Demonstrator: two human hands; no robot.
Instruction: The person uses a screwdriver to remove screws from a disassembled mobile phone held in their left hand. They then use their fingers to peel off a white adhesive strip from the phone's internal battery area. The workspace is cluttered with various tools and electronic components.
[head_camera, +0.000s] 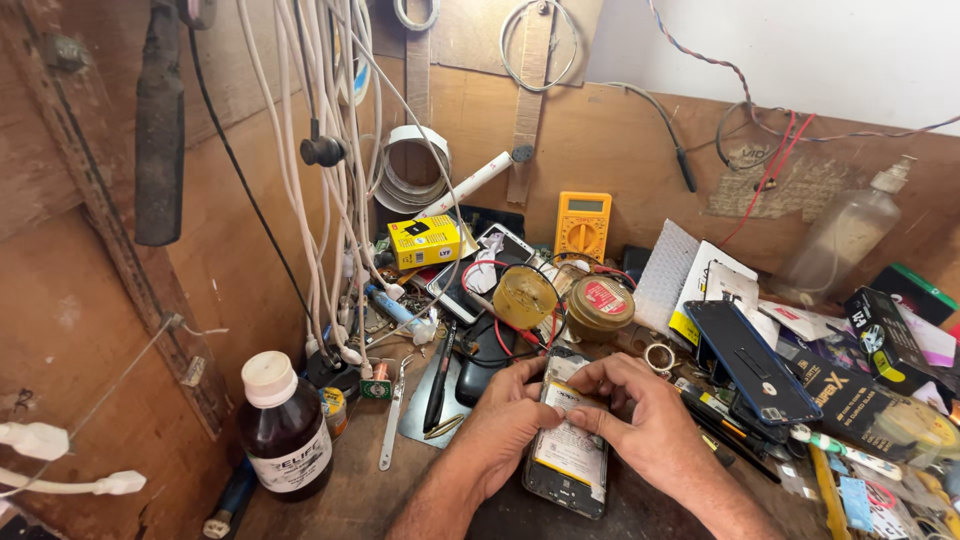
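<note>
An opened smartphone (568, 465) lies back-up on the bench, its battery with a pale label exposed. My left hand (507, 415) rests on the phone's left side, fingers curled onto the battery's upper edge. My right hand (645, 415) comes in from the right, fingertips pressing the top of the battery close to the left fingers. Neither hand holds a tool. The phone's upper end is partly hidden by my fingers.
A dark glass bottle with a white cap (285, 425) stands at the left. A yellow multimeter (583, 226), two round tins (598, 305), a yellow box (424, 241), tweezers (392, 420), a black pen (440, 375), a plastic bottle (842, 238) and several phones and boxes crowd the bench. White cables (330, 150) hang left.
</note>
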